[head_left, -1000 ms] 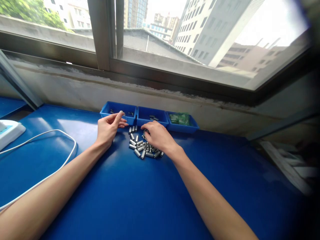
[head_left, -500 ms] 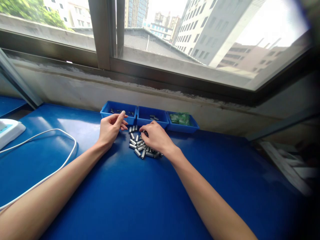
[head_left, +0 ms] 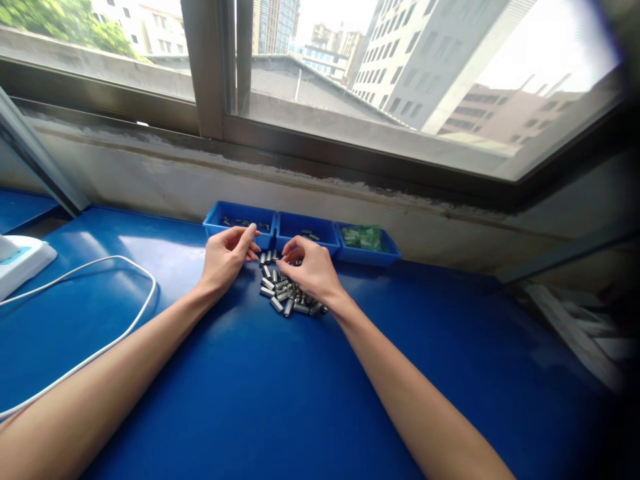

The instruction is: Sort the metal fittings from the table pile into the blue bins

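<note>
A pile of short silvery hex standoffs (head_left: 289, 306) lies on the blue table, with a few more set side by side in a short row (head_left: 269, 257) at its far left edge. My right hand (head_left: 313, 272) is over the pile, thumb and forefinger pinched beside that row; whatever is between the fingertips is too small to make out. To the left, my left hand (head_left: 226, 261) hovers by the row with curled fingers and the thumb against the forefinger. Anything inside it is hidden.
Three blue bins stand against the wall: a left bin (head_left: 212, 218) with small dark parts, a middle bin (head_left: 327, 246) with a few metal pieces, a right bin (head_left: 390, 258) with green items. A white cable (head_left: 134, 323) runs beside a white power strip (head_left: 35, 261) at left.
My right hand has lifted slightly from the pile, its thumb and forefinger now closed together near the row. My left hand keeps its pose; the view has shifted slightly.
</note>
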Motion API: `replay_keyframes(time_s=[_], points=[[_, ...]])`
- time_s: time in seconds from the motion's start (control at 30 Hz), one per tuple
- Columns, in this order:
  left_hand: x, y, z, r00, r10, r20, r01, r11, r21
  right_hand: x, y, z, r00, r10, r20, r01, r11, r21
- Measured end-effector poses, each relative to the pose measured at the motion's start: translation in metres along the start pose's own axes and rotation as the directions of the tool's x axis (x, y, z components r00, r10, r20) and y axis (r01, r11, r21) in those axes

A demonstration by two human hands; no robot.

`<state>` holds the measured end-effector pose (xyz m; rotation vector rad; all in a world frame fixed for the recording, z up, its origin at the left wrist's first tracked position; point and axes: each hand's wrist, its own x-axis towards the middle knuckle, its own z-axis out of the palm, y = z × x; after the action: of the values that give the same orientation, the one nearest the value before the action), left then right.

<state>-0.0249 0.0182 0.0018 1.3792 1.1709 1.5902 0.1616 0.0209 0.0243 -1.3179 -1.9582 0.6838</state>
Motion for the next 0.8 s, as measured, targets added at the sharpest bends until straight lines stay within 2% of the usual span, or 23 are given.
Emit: replay_keyframes(time_s=[0.07,0.17,0.3,0.37,0.47,0.63,0.7,0.8], points=[[-0.002,0.0,0.0,0.998,0.016,0.054,-0.018,1.0,0.021,0.003,0.003,-0.002,0.998,0.063,0.001,-0.061,0.965,0.254],[-0.005,0.001,0.001,0.986,0.048,0.158,-0.057,0.997,0.049,0.006,0.004,-0.004,0.993,0.115,0.038,-0.117,0.837,0.535],[-0.008,0.003,0.002,0.949,0.144,0.28,-0.173,0.981,0.083,0.007,0.002,-0.006,0.986,0.144,0.083,-0.164,0.748,0.643],[-0.009,0.003,0.002,0.937,0.178,0.302,-0.218,0.971,0.102,0.006,0.001,-0.006,0.983,0.158,0.089,-0.178,0.741,0.648],[-0.009,0.0,0.004,0.939,0.195,0.282,-0.236,0.964,0.119,0.007,0.001,-0.005,0.984,0.157,0.09,-0.178,0.742,0.647],[-0.007,-0.006,0.005,0.969,0.159,0.189,-0.181,0.978,0.104,0.008,0.002,-0.008,0.988,0.123,0.096,-0.156,0.824,0.545],[-0.005,-0.006,0.003,0.986,0.121,0.112,-0.131,0.988,0.087,0.007,0.001,-0.011,0.995,0.083,0.054,-0.098,0.9,0.424],[-0.001,-0.007,0.0,0.998,0.057,-0.025,-0.056,0.998,0.018,0.005,-0.001,-0.015,0.999,-0.037,0.008,0.037,0.995,0.09]])
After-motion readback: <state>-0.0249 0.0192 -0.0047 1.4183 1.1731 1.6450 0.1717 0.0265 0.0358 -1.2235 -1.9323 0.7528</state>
